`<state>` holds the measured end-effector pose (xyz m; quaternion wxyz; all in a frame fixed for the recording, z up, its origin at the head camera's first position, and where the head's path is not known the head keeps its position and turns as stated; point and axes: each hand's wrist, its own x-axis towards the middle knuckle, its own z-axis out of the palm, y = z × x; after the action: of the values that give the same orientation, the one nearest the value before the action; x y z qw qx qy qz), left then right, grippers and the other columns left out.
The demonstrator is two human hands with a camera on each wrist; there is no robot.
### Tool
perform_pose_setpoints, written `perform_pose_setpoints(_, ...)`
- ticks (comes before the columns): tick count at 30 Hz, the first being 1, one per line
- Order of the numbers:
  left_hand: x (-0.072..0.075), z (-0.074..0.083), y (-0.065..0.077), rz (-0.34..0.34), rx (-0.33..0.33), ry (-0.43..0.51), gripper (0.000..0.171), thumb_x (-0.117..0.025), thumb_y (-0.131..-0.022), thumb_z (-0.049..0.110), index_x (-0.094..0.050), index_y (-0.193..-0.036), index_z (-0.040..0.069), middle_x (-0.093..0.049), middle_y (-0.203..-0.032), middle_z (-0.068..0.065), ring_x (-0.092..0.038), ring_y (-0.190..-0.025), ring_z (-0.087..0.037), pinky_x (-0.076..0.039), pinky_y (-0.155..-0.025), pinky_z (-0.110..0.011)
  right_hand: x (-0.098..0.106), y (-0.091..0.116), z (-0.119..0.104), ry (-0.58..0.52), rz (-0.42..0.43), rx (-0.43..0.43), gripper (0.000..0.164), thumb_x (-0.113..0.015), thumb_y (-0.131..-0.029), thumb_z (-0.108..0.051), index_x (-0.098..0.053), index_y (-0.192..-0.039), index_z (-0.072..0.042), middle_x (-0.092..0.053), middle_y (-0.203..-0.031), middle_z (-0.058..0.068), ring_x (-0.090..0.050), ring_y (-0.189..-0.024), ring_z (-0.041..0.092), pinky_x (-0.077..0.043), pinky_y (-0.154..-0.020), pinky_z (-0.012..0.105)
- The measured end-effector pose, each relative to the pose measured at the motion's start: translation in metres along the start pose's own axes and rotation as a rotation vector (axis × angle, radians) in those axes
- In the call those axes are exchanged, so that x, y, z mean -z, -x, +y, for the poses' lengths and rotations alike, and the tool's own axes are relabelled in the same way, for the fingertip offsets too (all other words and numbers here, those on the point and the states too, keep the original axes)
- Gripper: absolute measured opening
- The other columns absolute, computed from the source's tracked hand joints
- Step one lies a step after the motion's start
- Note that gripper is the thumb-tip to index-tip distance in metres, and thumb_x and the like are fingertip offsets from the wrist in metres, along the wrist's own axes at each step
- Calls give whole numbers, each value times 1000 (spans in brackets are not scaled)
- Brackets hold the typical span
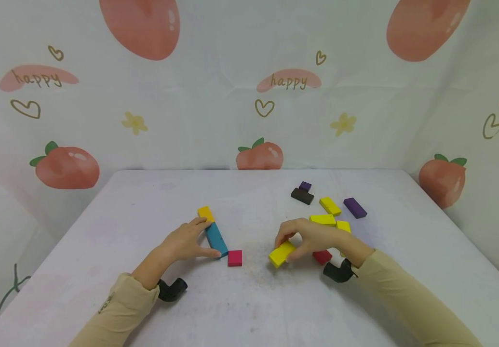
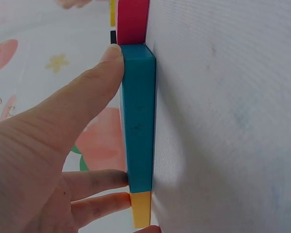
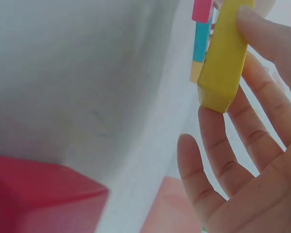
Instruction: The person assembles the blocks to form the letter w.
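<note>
My left hand [image 1: 187, 239] lies over a blue block [image 1: 217, 239], its thumb on the near end and its fingertips at the far end. An orange block [image 1: 206, 213] adjoins that far end; in the left wrist view a fingertip touches it at the seam. By the near corner of the blue block [image 2: 139, 121] sits a pink-red square block [image 1: 235, 258]. My right hand [image 1: 305, 235] pinches a yellow block [image 1: 281, 254] between thumb and fingers, to the right of the pink-red one. In the right wrist view the yellow block [image 3: 224, 58] is tilted and its little-finger side is free.
Around and behind my right hand are a red block [image 1: 322, 257], several yellow blocks [image 1: 330, 206], a long purple block [image 1: 355, 207], a small purple block [image 1: 305, 185] and a dark brown block [image 1: 302, 196]. A white table [image 1: 249, 308] meets a printed cloth backdrop [image 1: 214, 96].
</note>
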<state>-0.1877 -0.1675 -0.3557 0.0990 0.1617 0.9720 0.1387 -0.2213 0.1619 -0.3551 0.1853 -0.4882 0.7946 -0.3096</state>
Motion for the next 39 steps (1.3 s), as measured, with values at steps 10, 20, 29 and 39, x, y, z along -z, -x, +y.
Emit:
perform_pose_setpoints(10, 0, 0, 0, 4, -3, 5, 88, -73, -73, 51, -43, -137, -1, -39, -143, -24, -44, -124, -45, -43, -98, -57, 8, -28, -1, 36, -13, -20, 25, -72, -82, -22, -65, -105, -16, -64, -102, -2, -56, -98, 9, -49, -94, 32)
perform_pose_setpoints(20, -2, -2, -1, -1, -1, 11, 89, -73, -72, 52, -42, -138, -1, -39, -143, -23, -44, -125, -45, -41, -100, -56, 8, -56, 5, 52, -23, -42, 25, -73, -81, -19, -67, -105, -13, -64, -103, 1, -56, -99, 13, -47, -96, 35)
perform_pose_setpoints(29, -2, -2, 0, -6, 10, 6, 89, -73, -72, 53, -42, -138, 1, -38, -144, -23, -45, -123, -45, -43, -98, -56, 9, -73, 10, 80, -52, -77, 26, -74, -80, -20, -67, -105, -14, -65, -103, 0, -55, -99, 12, -46, -94, 31)
perform_pose_setpoints(39, 0, -1, -1, -17, 17, 17, 90, -73, -72, 53, -41, -139, 1, -37, -145, -23, -43, -125, -46, -41, -99, -57, 10, -87, 14, 89, -96, -73, 25, -71, -82, -18, -67, -106, -12, -65, -106, 3, -55, -102, 16, -46, -94, 31)
